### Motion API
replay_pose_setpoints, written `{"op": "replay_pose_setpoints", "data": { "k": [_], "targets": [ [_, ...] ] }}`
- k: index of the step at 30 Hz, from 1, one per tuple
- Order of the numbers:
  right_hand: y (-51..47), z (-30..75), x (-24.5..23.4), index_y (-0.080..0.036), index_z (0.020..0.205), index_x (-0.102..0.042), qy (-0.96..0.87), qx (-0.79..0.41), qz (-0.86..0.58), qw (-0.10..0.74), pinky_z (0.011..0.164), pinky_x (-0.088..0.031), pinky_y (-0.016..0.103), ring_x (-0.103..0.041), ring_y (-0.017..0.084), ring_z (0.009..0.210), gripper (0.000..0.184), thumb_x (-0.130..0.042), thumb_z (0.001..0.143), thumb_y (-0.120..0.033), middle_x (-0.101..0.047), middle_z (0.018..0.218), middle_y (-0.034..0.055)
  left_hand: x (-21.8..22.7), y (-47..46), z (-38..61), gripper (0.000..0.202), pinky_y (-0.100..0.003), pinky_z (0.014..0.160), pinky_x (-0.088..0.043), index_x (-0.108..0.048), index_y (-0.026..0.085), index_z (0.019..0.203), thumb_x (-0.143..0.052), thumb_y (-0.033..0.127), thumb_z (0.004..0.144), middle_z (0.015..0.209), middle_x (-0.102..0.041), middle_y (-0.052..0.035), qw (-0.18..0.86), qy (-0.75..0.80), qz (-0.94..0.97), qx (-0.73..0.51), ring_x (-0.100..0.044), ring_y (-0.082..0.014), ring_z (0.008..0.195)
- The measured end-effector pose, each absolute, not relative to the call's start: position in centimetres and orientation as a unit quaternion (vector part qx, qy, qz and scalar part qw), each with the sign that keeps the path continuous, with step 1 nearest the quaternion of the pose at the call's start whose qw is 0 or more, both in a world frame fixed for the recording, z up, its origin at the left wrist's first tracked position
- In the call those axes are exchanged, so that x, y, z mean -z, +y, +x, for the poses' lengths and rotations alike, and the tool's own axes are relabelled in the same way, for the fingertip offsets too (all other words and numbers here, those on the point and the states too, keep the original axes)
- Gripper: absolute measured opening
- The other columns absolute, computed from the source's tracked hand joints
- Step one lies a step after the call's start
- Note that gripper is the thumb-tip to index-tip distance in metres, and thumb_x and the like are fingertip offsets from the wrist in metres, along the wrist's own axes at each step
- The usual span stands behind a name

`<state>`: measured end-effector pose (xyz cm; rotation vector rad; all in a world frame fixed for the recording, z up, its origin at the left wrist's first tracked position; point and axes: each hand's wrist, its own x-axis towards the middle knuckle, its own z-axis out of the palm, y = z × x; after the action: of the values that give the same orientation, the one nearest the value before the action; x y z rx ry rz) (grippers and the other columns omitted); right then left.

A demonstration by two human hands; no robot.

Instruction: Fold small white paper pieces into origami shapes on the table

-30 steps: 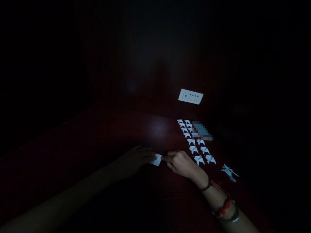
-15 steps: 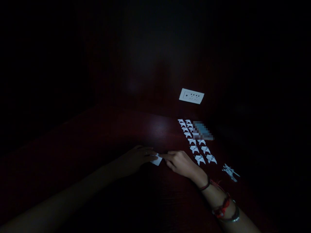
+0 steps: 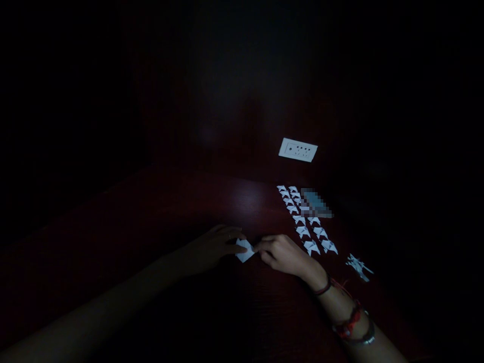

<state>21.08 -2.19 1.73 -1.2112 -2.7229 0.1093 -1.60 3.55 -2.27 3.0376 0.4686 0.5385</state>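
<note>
Folding further, seemingly: white paper between left hand and right hand.

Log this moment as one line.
left hand: pinches paper piece | right hand: pinches same piece | folded papers: two rows on table, right of hands | scene: dim

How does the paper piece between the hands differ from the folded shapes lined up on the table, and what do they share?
The paper piece is pinched between the left hand and right hand; the folded shapes lie untouched on the table. The paper piece is single and plain; the folded shapes have pointed tips, in two rows. Both are white paper.
</note>
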Motion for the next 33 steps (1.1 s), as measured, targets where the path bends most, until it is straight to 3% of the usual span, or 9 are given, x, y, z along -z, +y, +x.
{"op": "replay_pose_setpoints", "data": {
  "k": [6, 15, 19, 23, 33],
  "targets": [
    [-2.0, 21.3, -1.8, -0.024, 0.109, -0.050, -0.909, -0.019, -0.412, 0.059, 0.063, -0.034, 0.019, -0.050, 0.009, 0.069, 0.032, -0.037, 0.081, -0.016, -0.055, 0.081, 0.0009, 2.0, 3.4, -1.8, 0.062, -0.040, 0.094, -0.018, -0.039, 0.032, 0.117, -0.039, -0.005, 0.067, 0.120, -0.042, 0.0006, 0.028, 0.137, 0.977, -0.161, -0.034, -0.0173, 0.112],
    [-2.4, 20.8, -2.1, -0.021, 0.099, -0.056, -0.921, -0.030, -0.386, 0.045, 0.065, -0.034, 0.019, -0.049, 0.009, 0.070, 0.027, -0.036, 0.081, -0.017, -0.055, 0.079, 0.0011, 1.9, 3.8, -2.0, 0.051, -0.049, 0.095, -0.004, -0.040, 0.033, 0.114, -0.048, 0.006, 0.072, 0.125, -0.037, 0.0017, 0.004, 0.126, 0.981, -0.145, -0.018, -0.0211, 0.121],
    [-2.4, 20.7, -2.1, -0.022, 0.102, -0.055, -0.919, -0.041, -0.389, 0.050, 0.065, -0.034, 0.019, -0.049, 0.009, 0.071, 0.029, -0.036, 0.081, -0.016, -0.054, 0.081, 0.0010, 1.5, 3.4, -1.8, 0.041, -0.047, 0.096, -0.005, -0.047, 0.034, 0.107, -0.048, 0.009, 0.075, 0.124, -0.038, 0.0008, -0.021, 0.144, 0.974, -0.172, -0.023, -0.0201, 0.118],
    [-2.3, 20.6, -1.9, -0.022, 0.102, -0.055, -0.912, -0.019, -0.407, 0.049, 0.062, -0.033, 0.019, -0.048, 0.008, 0.067, 0.029, -0.036, 0.081, -0.016, -0.054, 0.078, 0.0013, 1.2, 2.8, -2.0, 0.046, -0.045, 0.096, -0.007, -0.039, 0.034, 0.116, -0.046, 0.010, 0.077, 0.120, -0.043, 0.0006, -0.012, 0.142, 0.978, -0.155, -0.032, -0.0180, 0.114],
    [-2.3, 21.0, -1.7, -0.026, 0.109, -0.050, -0.923, -0.015, -0.380, 0.056, 0.066, -0.036, 0.020, -0.049, 0.009, 0.072, 0.034, -0.035, 0.081, -0.017, -0.055, 0.082, 0.0006, 1.3, 3.2, -2.5, 0.054, -0.044, 0.096, -0.006, -0.031, 0.035, 0.120, -0.044, 0.007, 0.076, 0.125, -0.038, 0.0037, 0.017, 0.148, 0.982, -0.116, -0.023, -0.0183, 0.119]
  ]
}}
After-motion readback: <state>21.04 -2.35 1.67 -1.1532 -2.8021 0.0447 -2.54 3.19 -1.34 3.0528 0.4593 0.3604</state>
